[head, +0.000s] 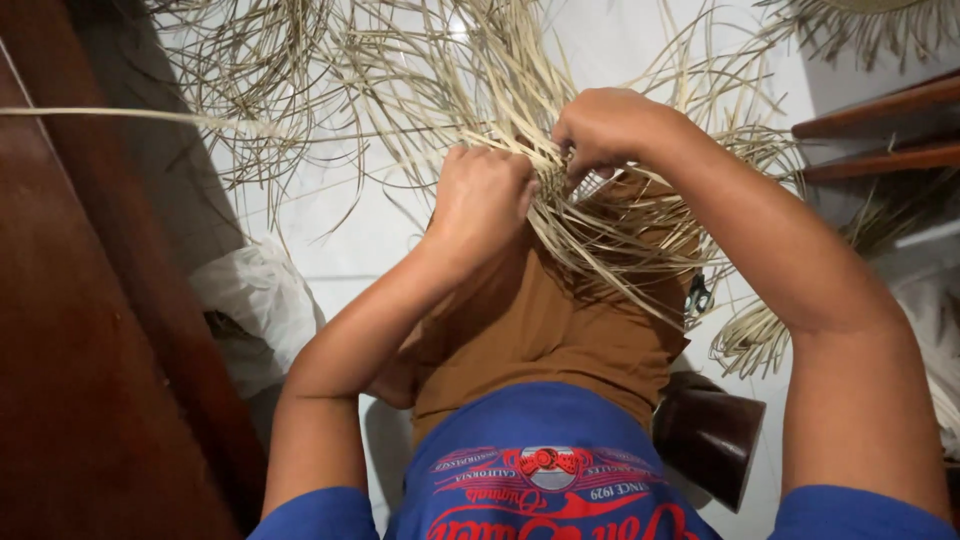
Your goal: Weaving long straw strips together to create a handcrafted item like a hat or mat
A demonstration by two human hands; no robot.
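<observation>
The floor (330,225) is white and shiny, and dark brown wood (90,330) stands along the left side. Brown wooden steps or shelves (880,130) show at the top right. A white plastic bag (255,300) lies on the floor by the dark wood.

The person sits with brown cloth (540,320) over the lap and wears a blue shirt (540,470) with red print. A woven straw piece (610,215) rests on the lap, at the far edge of the brown cloth. Long thin straw strips (400,80) fan out from it over the floor, toward the top of the view.

The left hand (480,200) is curled shut, pressing on the straw near the middle of the piece. The right hand (605,130) is just beside it, with the fingers pinched shut on a few strips.

It looks like only a small part is woven so far. The tight part sits under the hands and is mostly hidden. Very many strips hang loose and long, so I think most of the weaving is left to do. How big the woven part is, I cannot tell.

Another straw bundle (760,335) lies on the floor to the right. A dark brown rounded thing (710,430) sits by the right knee. A small dark tool (697,295) lies near the lap's right edge; it is too small to tell what it is.
</observation>
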